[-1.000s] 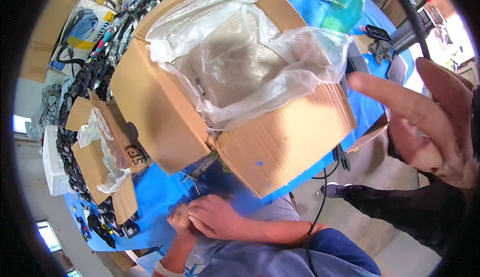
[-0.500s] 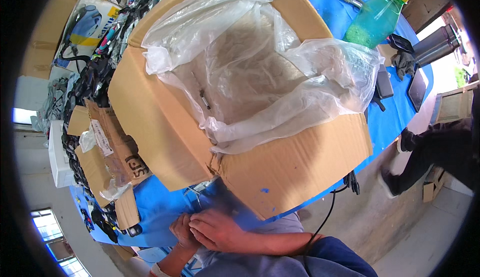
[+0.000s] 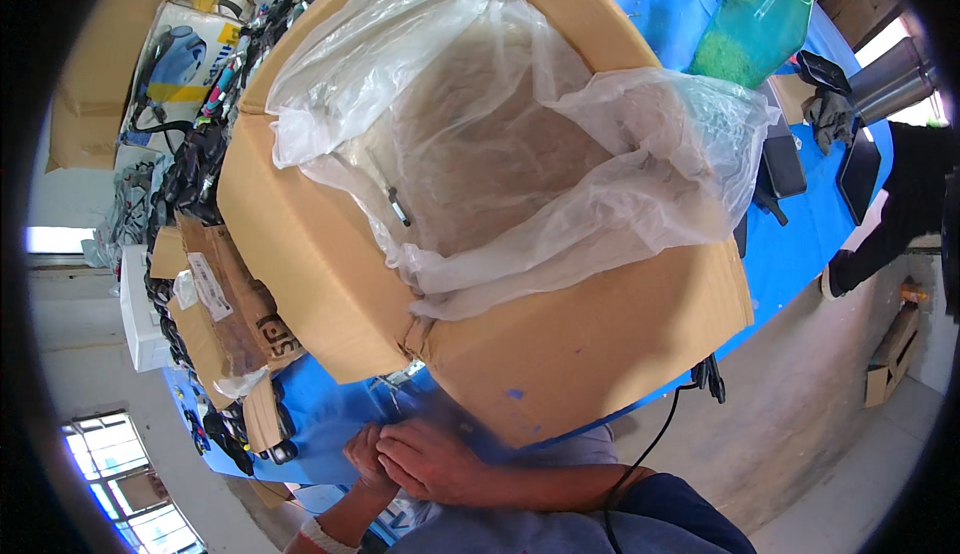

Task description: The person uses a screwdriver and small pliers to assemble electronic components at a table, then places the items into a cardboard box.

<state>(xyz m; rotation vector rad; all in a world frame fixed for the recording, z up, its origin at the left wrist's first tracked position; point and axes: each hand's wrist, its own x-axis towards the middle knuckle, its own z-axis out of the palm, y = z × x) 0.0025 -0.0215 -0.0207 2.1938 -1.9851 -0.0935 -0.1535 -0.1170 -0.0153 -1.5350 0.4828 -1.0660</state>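
Note:
Close to the table's near edge, my left hand [image 3: 367, 456] and my right hand [image 3: 432, 464] are drawn together, fingers curled and touching. Whatever is between the fingers, if anything, is hidden. A small metal item [image 3: 400, 376] lies just beyond them on the table, partly under a large open cardboard box [image 3: 590, 354]. Its flaps fold outward, and one corner of a flap hangs near my hands. A crumpled clear plastic bag [image 3: 640, 144] lines the box. Inside the liner is a slim pen-like item [image 3: 399, 207], black and white.
A blue cloth [image 3: 330, 429] covers the table. On the left stand a small torn carton [image 3: 225, 304] and a pile of dark bagged items [image 3: 195, 169]. A green bottle [image 3: 755, 29], a black case [image 3: 783, 166] and a phone [image 3: 858, 176] lie right. A person's leg [image 3: 905, 194] shows beyond.
The view has shifted slightly, so the box and table things sit a little differently. The person at the right has moved farther toward the edge. My hands stay together in nearly the same place.

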